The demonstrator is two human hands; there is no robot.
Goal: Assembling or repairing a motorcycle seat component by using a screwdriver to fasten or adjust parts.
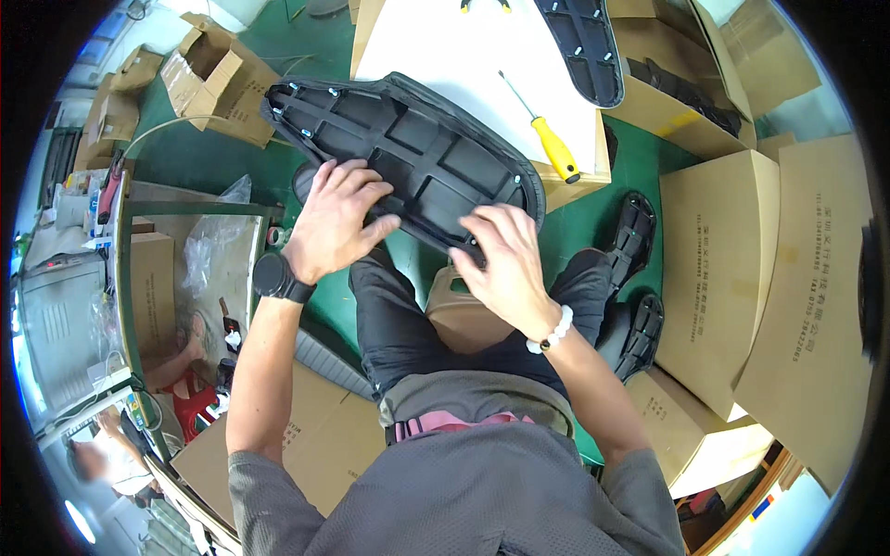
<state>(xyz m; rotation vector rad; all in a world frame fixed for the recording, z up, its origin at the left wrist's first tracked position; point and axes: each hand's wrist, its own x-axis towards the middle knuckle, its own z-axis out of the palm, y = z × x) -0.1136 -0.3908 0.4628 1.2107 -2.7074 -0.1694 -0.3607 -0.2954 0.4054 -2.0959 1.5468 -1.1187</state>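
A black padded seat (408, 153) lies underside up, showing its ribbed plastic base and several metal studs around the rim. It rests partly on the white tabletop and reaches out over my lap. My left hand (343, 213), wearing a black watch, grips the seat's near edge with its fingers over the rim. Farther right along that edge, my right hand (505, 255) has bent fingers and thumb on the rim, a pale bead bracelet at the wrist. What lies under the fingers is hidden. Beside the seat is a yellow-handled screwdriver (554, 148) on the table.
Another black seat base (584, 46) lies at the far right of the white table (417, 46). Cardboard boxes (718, 278) stand at the right, and an open carton (218, 83) at the far left. A metal-framed bench (120, 269) is on the left; another person (116, 445) is at lower left.
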